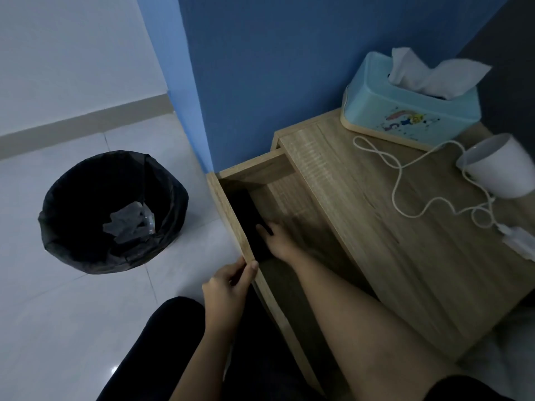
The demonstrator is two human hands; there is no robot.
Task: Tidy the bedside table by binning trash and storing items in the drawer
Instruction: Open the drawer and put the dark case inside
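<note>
The wooden bedside table (pixel 405 227) has its drawer (pixel 231 215) pulled out to the left. My left hand (pixel 228 285) pinches the drawer's front panel near its corner. My right hand (pixel 278 241) reaches down inside the drawer and rests on a flat black object (pixel 249 221) lying against the drawer's front wall; whether the fingers grip it or only touch it is unclear. On the tabletop lie a white cable (pixel 405 180) with a white charger (pixel 521 241), a white cup (pixel 500 166) and a blue tissue box (pixel 411 108).
A bin (pixel 113 212) lined with a black bag stands on the white tile floor left of the drawer, with crumpled clear wrappers inside. A blue wall rises behind the table. My dark-clothed knees fill the bottom of the view.
</note>
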